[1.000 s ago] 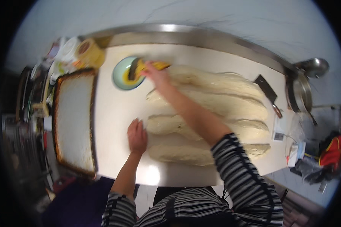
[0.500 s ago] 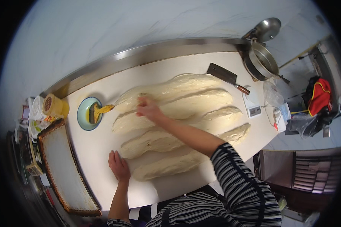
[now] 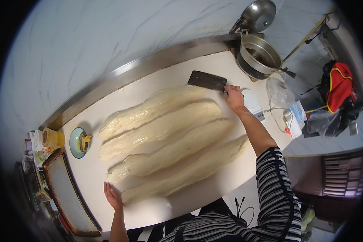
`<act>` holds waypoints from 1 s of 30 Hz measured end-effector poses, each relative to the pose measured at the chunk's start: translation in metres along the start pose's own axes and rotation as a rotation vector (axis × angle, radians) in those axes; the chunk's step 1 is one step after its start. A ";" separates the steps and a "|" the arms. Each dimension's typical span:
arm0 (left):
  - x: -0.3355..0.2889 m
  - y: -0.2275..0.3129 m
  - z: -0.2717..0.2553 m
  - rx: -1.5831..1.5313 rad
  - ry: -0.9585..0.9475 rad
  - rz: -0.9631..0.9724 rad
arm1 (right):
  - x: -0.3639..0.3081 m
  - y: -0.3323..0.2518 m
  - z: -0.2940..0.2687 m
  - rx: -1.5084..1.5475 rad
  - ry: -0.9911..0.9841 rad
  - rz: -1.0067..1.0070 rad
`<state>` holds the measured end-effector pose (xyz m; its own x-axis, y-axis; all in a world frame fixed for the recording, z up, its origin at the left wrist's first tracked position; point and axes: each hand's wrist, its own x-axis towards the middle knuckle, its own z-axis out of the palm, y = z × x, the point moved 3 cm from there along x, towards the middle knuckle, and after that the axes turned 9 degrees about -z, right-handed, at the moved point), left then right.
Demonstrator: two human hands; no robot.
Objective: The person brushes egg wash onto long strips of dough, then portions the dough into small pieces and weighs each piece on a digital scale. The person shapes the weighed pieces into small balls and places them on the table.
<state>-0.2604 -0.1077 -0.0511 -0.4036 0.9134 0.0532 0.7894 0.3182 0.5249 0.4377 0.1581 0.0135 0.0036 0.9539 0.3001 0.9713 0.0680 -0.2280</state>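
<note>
Several long, pale strips of dough (image 3: 161, 141) lie side by side across the white worktop (image 3: 88, 177), their surfaces glossy. At the far right end of the strips, my right hand (image 3: 234, 98) is closed around the handle of a cleaver (image 3: 207, 80). The dark, broad blade lies low, pointing left beside the farthest strip's end. My left hand (image 3: 113, 196) rests on the worktop at the near left, its fingers stretched out next to the left end of the nearest strip. Nothing shows in that hand.
A bowl (image 3: 77, 142) with a yellow-coated brush (image 3: 85, 139) stands at the left, near a rusty-edged tray (image 3: 68, 193) and tubs (image 3: 50, 138). At the right are a scale (image 3: 252, 103), a pot (image 3: 260, 56), a lid (image 3: 259, 16) and a plastic bag (image 3: 279, 92). A metal ledge (image 3: 141, 66) borders the back.
My right hand has moved from over the left part of the dough to the cleaver's handle and gripped it. My left hand stays near the dough's left end. The view has shifted.
</note>
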 end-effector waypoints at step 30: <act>-0.168 0.111 0.076 0.467 0.479 -0.505 | 0.070 -0.043 0.079 0.549 -0.393 -0.415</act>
<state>-0.0702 -0.2070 -0.0662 -0.8295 0.4601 0.3166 0.5291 0.8288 0.1821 0.3778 0.2452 -0.0285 -0.5167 0.8454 0.1351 0.6182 0.4776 -0.6242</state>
